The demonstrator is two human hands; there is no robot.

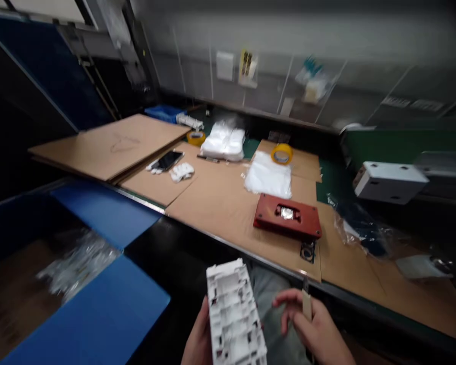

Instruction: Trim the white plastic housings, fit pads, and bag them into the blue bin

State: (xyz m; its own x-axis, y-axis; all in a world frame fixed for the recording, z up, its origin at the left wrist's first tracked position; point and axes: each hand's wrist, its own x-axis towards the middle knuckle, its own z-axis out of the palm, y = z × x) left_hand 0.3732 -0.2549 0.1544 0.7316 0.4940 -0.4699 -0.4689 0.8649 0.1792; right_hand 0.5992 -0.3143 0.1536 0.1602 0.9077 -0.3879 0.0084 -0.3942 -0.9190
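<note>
My left hand [198, 338] grips a white moulded plastic part [234, 314] from behind, ribbed side up, low in the view over my lap. My right hand [314, 327] is just right of the part, fingers curled round a thin tan blade-like tool [306, 303] that points upward. On the cardboard-covered bench ahead lies a red fixture block [288, 217] with a small metal piece in its recess.
A blue bin [99, 309] holding clear plastic bags is at my left. The bench carries stacks of white bags [268, 175], two yellow tape rolls [281, 153], a phone [168, 159], white gloves [182, 172] and a white box-shaped part [388, 181] at the right.
</note>
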